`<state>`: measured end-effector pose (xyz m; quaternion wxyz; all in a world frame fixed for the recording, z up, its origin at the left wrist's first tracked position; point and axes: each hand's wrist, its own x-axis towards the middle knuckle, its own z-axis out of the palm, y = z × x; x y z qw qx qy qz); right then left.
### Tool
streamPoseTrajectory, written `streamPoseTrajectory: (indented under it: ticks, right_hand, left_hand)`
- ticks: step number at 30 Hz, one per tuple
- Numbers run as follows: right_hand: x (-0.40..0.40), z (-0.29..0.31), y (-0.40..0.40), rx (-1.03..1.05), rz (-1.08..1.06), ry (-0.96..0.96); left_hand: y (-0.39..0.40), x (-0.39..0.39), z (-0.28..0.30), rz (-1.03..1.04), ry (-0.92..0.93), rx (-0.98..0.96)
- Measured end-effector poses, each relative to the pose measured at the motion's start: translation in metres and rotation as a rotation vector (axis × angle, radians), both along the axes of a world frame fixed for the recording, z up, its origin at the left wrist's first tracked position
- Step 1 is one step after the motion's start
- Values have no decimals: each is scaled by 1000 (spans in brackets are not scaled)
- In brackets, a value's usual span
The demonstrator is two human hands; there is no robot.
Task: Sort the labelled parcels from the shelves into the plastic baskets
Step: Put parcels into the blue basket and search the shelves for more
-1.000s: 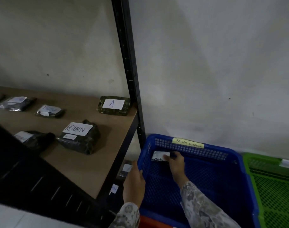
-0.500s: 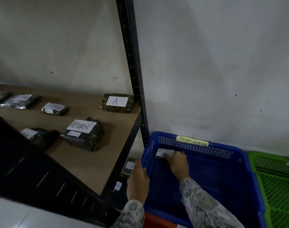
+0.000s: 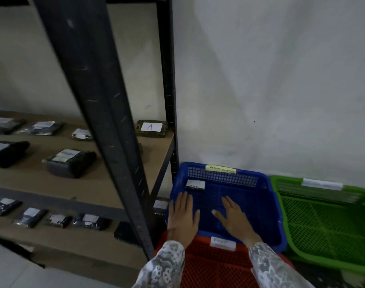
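Note:
A blue basket (image 3: 267, 196) with a yellow "RETURN OVERDUE" tag stands on the floor by the wall. A small dark parcel with a white label (image 3: 195, 185) lies in its far left corner. My right hand (image 3: 232, 220) hovers over the basket floor with fingers spread, holding nothing. My left hand (image 3: 182, 218) is flat and empty over the basket's left rim. A parcel labelled "A" (image 3: 152, 128) sits at the shelf's back right corner. Another labelled parcel (image 3: 70, 163) lies mid-shelf.
A green basket (image 3: 331, 223) stands right of the blue one, a red basket (image 3: 215, 265) in front with a white tag. A black shelf post (image 3: 106, 129) crosses the view. Several more labelled parcels lie on the upper shelf (image 3: 90, 183) and the lower shelf (image 3: 59, 220).
My right hand let go of the small parcel in the blue basket's corner and drew back toward me. The view dropped lower and moved behind the shelf post.

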<state>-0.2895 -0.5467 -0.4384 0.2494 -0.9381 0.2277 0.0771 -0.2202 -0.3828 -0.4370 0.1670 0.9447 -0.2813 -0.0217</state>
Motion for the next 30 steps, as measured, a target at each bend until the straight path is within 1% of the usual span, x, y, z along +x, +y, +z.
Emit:
streamPoseTrajectory:
  ticks: [2,4,6,9,12,15,21,23,26,28,30]
  right_hand:
    - [-21,9,13,-41,-15,11]
    - [-42,18,32,-86,-31,21]
    - [-64,30,56,-134,-40,36]
    - [-94,40,98,-170,-83,-19]
    - [-117,53,153,-191,-104,-36]
    - [-130,65,210,-232,-78,-13]
    - [-130,103,316,-268,40,-86]
    - [-120,128,341,-282,75,-134]
    - [-101,175,366,-323,130,-260]
    - [-90,209,376,-353,168,-339]
    - [-78,246,383,-365,187,-416]
  left_hand:
    - [10,-16,5,-65,-47,80]
    - [26,-29,11,-161,-48,131]
    - [44,-43,18,-253,-138,129]
    - [84,-67,31,-368,-109,123]
    - [135,-87,43,-413,-177,108]
    - [195,-98,57,-438,-241,112]
    - [305,-90,96,-378,-356,106]
    - [330,-81,120,-343,-410,90]
    - [353,-64,170,-328,-475,-7]
    - [363,-52,203,-291,-583,-51]
    - [371,-37,234,-255,-653,-71]
